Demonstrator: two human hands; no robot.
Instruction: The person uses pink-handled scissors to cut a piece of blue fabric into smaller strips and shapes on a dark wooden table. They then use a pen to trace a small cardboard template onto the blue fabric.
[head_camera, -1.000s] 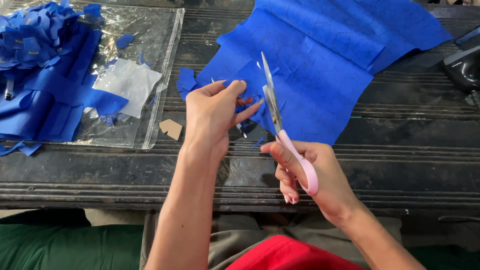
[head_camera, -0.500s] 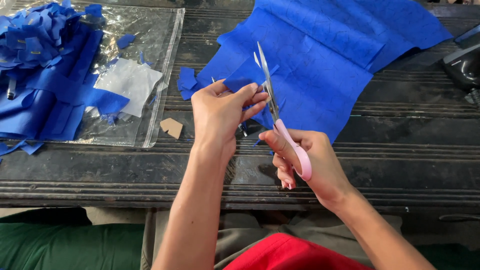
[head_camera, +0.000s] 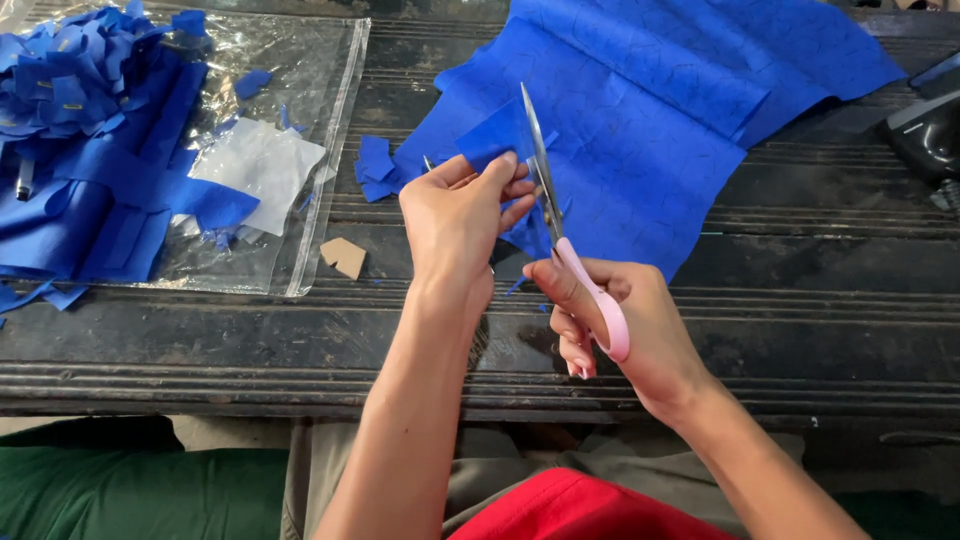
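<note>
My left hand (head_camera: 455, 215) pinches a small piece of blue fabric (head_camera: 492, 140) and lifts it above the dark table. My right hand (head_camera: 620, 330) grips pink-handled scissors (head_camera: 560, 230), whose blades point up and away, right beside the held piece. A large sheet of blue fabric (head_camera: 660, 110) with drawn outlines lies spread behind both hands. Small blue scraps (head_camera: 375, 165) lie at the sheet's left edge.
A clear plastic bag (head_camera: 300, 120) lies flat at the left, bearing a heap of cut blue pieces (head_camera: 70, 100) and a white patch (head_camera: 255, 170). A small tan cardboard shape (head_camera: 345, 257) lies near the bag. A dark object (head_camera: 925, 125) sits at the right edge.
The scissors and both hands have shifted slightly left and up. The left hand has raised the small blue piece higher against the blades.
</note>
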